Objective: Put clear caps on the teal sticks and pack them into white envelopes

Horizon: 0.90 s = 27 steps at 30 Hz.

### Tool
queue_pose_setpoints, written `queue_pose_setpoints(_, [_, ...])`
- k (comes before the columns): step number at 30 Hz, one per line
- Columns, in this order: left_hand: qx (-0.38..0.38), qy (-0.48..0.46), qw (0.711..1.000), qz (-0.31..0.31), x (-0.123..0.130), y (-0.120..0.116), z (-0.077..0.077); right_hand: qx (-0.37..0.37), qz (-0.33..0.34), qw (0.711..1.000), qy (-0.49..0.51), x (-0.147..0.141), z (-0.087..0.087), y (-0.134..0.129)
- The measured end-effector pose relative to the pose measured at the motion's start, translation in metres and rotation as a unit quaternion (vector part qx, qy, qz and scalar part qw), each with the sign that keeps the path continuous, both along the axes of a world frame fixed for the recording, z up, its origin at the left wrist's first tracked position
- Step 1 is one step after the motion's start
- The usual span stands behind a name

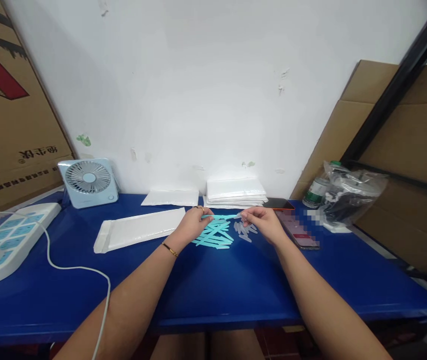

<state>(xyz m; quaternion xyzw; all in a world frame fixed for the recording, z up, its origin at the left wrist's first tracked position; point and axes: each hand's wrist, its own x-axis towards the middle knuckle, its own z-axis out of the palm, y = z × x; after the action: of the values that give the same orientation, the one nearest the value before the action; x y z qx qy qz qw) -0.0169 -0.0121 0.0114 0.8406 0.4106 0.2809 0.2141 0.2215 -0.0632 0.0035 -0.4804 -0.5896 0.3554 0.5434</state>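
My left hand (pixel 194 224) pinches the left end of a thin teal stick (pixel 223 216), held level over a loose pile of teal sticks (pixel 213 239). At the stick's other end, my right hand (pixel 260 221) has its fingers closed on a small translucent cap (pixel 239 215). The cap meets the stick's tip; whether it is fitted over it is too small to tell. Beside the teal pile, under my right fingers, lie several translucent grey caps (pixel 244 232).
On the blue table (pixel 232 295) lie a white padded envelope (pixel 142 230), stacked white envelopes (pixel 234 191) and a phone (pixel 298 230). A fan (pixel 89 182), a power strip (pixel 18 240) and its cable are at left. A bottle (pixel 315 192) and bagged item (pixel 352 197) stand right.
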Motion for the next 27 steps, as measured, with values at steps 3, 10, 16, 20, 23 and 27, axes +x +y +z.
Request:
queue_pose_setpoints(3, [0.010, 0.004, 1.000, -0.013, 0.005, -0.004, 0.000, -0.011, 0.023, 1.000, -0.004, -0.008, -0.002, -0.001])
queue_pose_setpoints(10, [0.039, 0.086, 0.995, -0.014, 0.000, -0.003, -0.009, -0.029, 0.023, 0.999, -0.030, 0.012, -0.001, 0.003])
queue_pose_setpoints(16, [0.020, 0.220, 0.974, -0.057, -0.007, 0.003, -0.015, 0.022, -0.109, 0.993, 0.033, 0.040, 0.002, 0.009])
queue_pose_setpoints(20, [0.025, 0.220, 0.965, -0.139, 0.001, -0.012, -0.006, 0.015, -0.085, 0.996, -0.017, 0.031, -0.007, 0.013])
queue_pose_setpoints(23, [0.048, 0.236, 0.955, -0.174, 0.009, -0.030, -0.001, 0.014, -0.048, 0.991, -0.126, 0.015, -0.018, 0.017])
queue_pose_setpoints(27, [0.071, 0.249, 0.948, -0.187, 0.015, -0.046, -0.002, 0.035, 0.000, 0.959, -0.280, -0.002, -0.026, 0.019])
